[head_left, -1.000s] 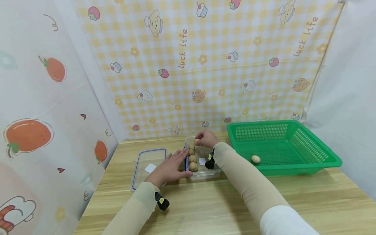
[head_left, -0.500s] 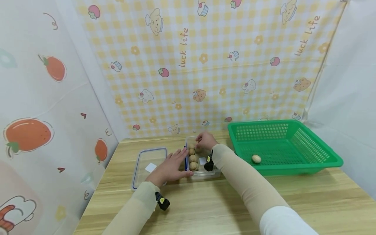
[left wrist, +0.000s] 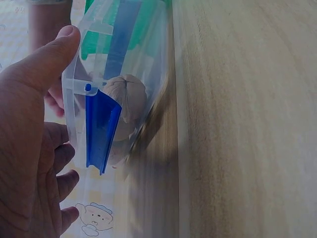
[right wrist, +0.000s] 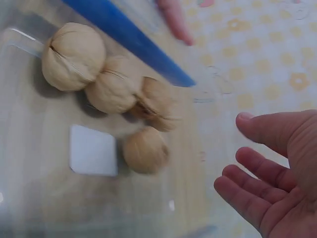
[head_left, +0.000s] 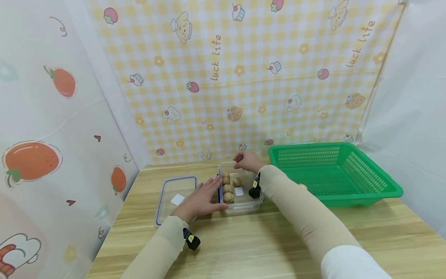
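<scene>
A clear plastic food box (head_left: 245, 206) with a blue side latch (left wrist: 101, 131) holds several walnuts (head_left: 228, 197). Most lie in a row along its left wall; one walnut (right wrist: 145, 150) sits apart beside a white square label (right wrist: 93, 150) on the bottom. Against the box's left side rests my left hand (head_left: 201, 200), fingers spread straight, thumb at the near corner. Over the far end of the box hovers my right hand (head_left: 248, 161). In the right wrist view its thumb and fingers are apart, with nothing between them.
To the left lies the box's clear lid (head_left: 167, 201) with a blue seal, partly behind the left hand. A green mesh basket (head_left: 334, 199) stands at the right; a walnut (head_left: 303, 186) inside it is mostly hidden by the right sleeve. A patterned cloth (head_left: 209, 77) hangs behind the table.
My right hand has let go of a walnut, now in the box beside the row, and has lifted up and away. The left hand has stayed in place.
</scene>
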The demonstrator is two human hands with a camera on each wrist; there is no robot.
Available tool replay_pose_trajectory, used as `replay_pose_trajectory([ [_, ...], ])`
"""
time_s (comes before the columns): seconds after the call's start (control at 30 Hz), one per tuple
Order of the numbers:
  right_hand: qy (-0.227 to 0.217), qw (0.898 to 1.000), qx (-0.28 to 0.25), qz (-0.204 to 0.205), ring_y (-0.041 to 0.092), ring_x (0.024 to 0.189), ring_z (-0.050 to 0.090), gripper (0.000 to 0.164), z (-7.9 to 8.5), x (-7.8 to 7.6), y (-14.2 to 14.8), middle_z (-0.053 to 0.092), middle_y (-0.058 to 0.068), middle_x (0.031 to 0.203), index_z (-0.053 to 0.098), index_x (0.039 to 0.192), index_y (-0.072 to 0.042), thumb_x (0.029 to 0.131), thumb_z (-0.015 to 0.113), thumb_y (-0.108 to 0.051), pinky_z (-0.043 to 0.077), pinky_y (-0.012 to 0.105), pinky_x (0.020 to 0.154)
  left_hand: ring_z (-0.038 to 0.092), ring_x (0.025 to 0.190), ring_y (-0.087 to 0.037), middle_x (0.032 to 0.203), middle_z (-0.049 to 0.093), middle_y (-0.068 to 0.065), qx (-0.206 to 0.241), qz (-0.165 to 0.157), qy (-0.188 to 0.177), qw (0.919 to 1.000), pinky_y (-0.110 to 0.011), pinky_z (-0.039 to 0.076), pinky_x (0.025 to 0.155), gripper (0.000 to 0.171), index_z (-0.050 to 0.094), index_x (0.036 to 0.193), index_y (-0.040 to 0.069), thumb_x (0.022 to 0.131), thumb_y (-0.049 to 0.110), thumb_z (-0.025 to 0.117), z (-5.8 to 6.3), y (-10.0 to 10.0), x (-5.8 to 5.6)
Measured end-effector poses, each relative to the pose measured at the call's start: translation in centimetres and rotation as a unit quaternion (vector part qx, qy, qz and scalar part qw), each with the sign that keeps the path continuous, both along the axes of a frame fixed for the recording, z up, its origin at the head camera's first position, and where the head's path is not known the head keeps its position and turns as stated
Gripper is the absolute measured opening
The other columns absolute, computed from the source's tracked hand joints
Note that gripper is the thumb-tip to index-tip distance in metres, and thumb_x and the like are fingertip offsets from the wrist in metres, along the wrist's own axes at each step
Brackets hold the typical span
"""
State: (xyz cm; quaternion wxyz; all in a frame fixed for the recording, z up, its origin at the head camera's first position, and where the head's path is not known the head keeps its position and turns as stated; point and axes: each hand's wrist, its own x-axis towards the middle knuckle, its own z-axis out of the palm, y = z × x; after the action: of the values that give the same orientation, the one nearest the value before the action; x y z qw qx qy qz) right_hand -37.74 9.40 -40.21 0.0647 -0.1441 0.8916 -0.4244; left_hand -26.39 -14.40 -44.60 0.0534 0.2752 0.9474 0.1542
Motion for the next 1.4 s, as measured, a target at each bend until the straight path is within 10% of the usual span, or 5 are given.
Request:
replay_pose_trajectory([
  [0.57,0.034,0.999,-0.033,-0.011,0.035,0.121,0.059,0.043,4.2,3.3,11.6,0.06,0.019,0.135,0.062,0.132,-0.004,0.096,0.073,-0.024,0.052,0.05,0.096,0.012,0.155,-0.027,0.17,0.009,0.0,0.002,0.003,0.004,1.0,-0.054,0.01,0.124,0.103,0.016,0.164,0.016,0.089,0.076,0.052,-0.5,-0.5,0.0],
  [1.4,0.017,0.999,0.033,0.039,0.05,0.126,0.053,0.066,-0.2,9.0,22.7,0.049,0.032,0.145,0.042,0.151,0.001,0.097,0.071,-0.023,0.054,0.053,0.092,0.01,0.156,-0.027,0.17,0.009,0.0,0.017,0.002,-0.003,0.9998,-0.053,0.008,0.124,0.103,0.015,0.164,0.017,0.089,0.075,0.055,-0.2,0.0,0.0],
])
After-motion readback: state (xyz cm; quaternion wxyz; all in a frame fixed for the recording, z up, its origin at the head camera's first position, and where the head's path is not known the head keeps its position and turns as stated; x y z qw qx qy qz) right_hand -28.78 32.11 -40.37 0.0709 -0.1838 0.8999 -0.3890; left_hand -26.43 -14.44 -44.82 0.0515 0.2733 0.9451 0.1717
